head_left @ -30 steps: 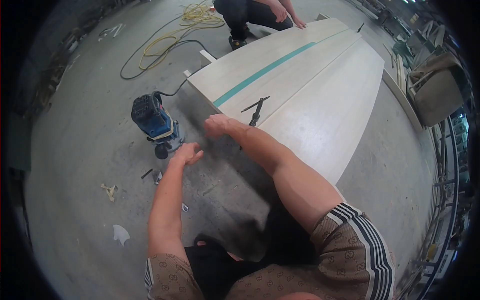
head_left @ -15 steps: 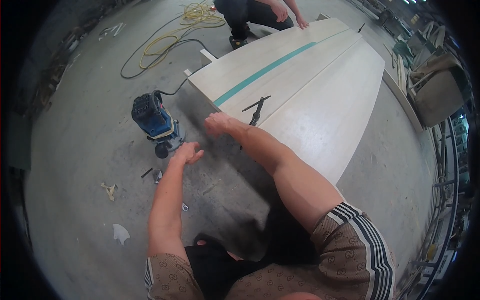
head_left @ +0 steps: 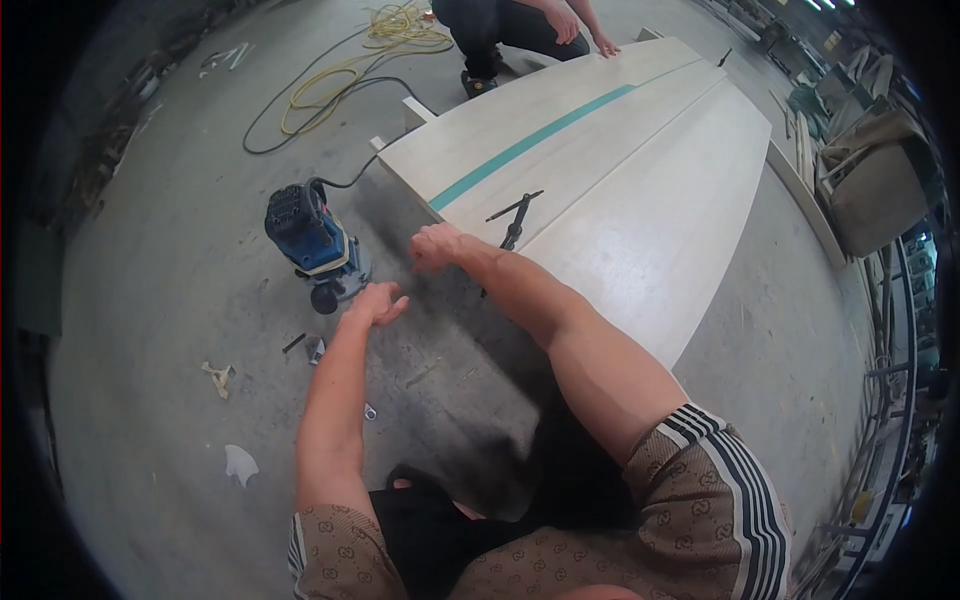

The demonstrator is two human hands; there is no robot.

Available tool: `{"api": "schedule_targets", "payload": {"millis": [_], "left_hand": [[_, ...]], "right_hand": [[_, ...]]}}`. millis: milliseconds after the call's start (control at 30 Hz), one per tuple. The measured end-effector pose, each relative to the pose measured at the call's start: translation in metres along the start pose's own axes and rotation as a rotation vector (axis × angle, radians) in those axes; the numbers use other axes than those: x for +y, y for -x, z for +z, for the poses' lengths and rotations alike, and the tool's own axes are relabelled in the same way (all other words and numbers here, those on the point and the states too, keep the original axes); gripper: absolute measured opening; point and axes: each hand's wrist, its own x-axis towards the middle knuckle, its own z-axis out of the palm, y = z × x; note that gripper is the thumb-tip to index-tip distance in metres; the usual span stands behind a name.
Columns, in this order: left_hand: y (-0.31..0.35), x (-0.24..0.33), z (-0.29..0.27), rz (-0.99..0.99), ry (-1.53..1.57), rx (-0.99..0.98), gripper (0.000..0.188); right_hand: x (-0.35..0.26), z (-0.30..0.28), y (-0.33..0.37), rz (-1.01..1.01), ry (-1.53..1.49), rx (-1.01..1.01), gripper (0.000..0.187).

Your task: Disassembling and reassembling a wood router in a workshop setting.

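My left hand point(head_left: 378, 303) hangs open with its fingers apart, just beside the base of a blue plunge router point(head_left: 318, 240). The router stands on the concrete floor, and its round dark knob points toward me. Further right, my right hand point(head_left: 435, 246) has its fingers curled in near the corner of a large pale board point(head_left: 640, 230). Whatever those fingers may hold is hidden. A dark screw clamp point(head_left: 515, 222) with a crossbar grips the board's near edge, beyond my right forearm. Along the board runs a green stripe point(head_left: 530, 145).
Another person's hand point(head_left: 605, 45) rests on the board's far end. A yellow cord point(head_left: 330, 85) lies coiled at the back left. On the floor are a wrench end point(head_left: 370, 411), a crumpled scrap point(head_left: 217, 380) and a white scrap point(head_left: 241, 465). Stacked material point(head_left: 880, 180) stands at right.
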Motion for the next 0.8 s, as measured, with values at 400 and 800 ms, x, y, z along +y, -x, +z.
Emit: {"api": "schedule_targets", "payload": {"millis": [400, 800], "left_hand": [[0.0043, 0.0022, -0.002, -0.017, 0.034, 0.005, 0.042], [0.0012, 0.0008, 0.0004, -0.019, 0.035, 0.005, 0.041]], "right_hand": [[-0.0002, 0.0005, -0.0011, 0.071, -0.006, -0.173, 0.025], [0.0016, 0.0025, 0.0023, 0.058, 0.008, -0.105, 0.018]]}}
